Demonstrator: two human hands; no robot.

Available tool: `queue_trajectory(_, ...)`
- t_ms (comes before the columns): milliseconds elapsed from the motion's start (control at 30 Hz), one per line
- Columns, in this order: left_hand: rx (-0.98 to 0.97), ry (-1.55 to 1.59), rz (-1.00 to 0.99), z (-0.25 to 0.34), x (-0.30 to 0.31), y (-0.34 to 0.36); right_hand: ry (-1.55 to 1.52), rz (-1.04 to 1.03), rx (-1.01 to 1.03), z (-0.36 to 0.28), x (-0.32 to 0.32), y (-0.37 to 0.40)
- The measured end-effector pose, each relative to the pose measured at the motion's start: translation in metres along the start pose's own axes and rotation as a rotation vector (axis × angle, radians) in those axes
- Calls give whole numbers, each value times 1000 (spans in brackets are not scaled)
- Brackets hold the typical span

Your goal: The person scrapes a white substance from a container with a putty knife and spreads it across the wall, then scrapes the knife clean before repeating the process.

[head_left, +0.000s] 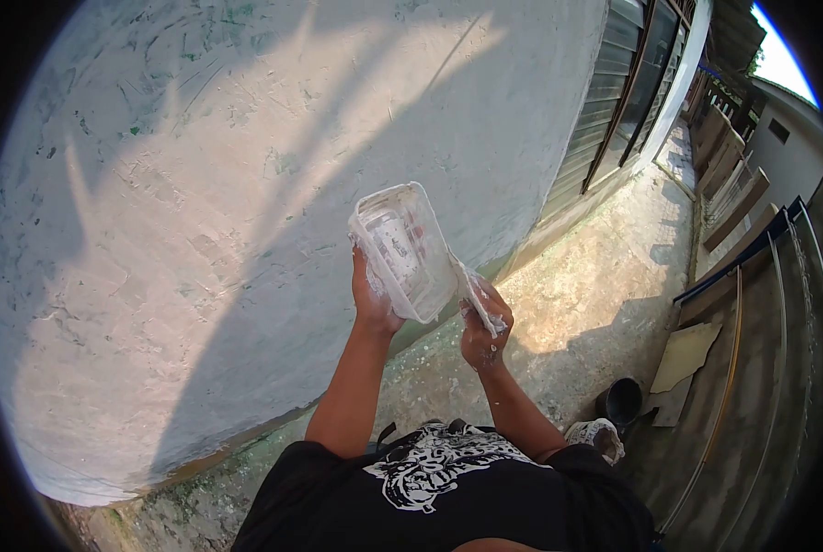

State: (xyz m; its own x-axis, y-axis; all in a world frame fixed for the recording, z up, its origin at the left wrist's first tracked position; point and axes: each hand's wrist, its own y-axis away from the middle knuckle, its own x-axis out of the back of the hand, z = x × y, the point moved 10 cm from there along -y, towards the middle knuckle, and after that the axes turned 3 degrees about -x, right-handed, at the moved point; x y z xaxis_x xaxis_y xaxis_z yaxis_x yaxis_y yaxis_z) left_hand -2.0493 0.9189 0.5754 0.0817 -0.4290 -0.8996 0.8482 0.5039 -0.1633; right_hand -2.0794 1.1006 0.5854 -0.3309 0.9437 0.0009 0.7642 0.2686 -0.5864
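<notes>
Left hand (372,304) raised — gripping tub (402,248).

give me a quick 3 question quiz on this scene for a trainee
1. True or false: the left hand holds the white tub.
2. What does the right hand hold against the tub? A) a roller B) a scraper C) a hose
3. What dark thing stands on the ground at the right, away from the wall?

Key: 1 true. 2 B. 3 the bucket.
</notes>
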Motion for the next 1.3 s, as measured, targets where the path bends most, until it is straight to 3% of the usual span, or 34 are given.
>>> queue_trajectory(33,7,-3,-22,-2,-5,-2,5,8,5,1,0,-4)
queue_trajectory(100,19,12,-47,-5,-11,-4,14,36,328,-22,0,-4)
queue_trajectory(233,68,41,-98,-3,-24,-2,-34,93,269,7,0,-4)
queue_trajectory(333,93,100,-170,0,-37,-1,-3,129,309,15,-1,-5)
queue_trajectory(400,92,122,-147,2,-33,-3,141,138,463,4,-5,-2)
queue_trajectory(633,123,170,-128,6,-27,-5,298,39,398,4,-11,-11)
queue_trajectory(733,155,175,-164,11,-43,-1,318,110,496,20,-2,0)
queue_trajectory(800,148,166,-167,13,-36,-3,18,100,-368,119,16,3)
queue_trajectory(833,134,165,-170,16,-32,-6,11,114,-369,128,20,3)
queue_trajectory(900,119,134,-149,22,-20,-9,-543,450,-580,171,50,19)
queue_trajectory(933,95,113,-123,25,-14,-9,-813,313,-555,146,44,2)
queue_trajectory(967,115,112,-120,22,-13,-8,-810,333,-558,153,57,-6)
queue_trajectory(1033,89,53,-79,20,-9,-7,-1147,-187,-215,107,41,-39)
queue_trajectory(1133,94,84,-105,14,-19,-4,-1082,-402,-29,52,43,-57)
queue_trajectory(1267,63,-27,-102,14,-21,-6,-876,-523,3,7,43,-63)
queue_trajectory(1300,102,-11,-222,11,-28,-7,-873,-515,1,4,45,-66)
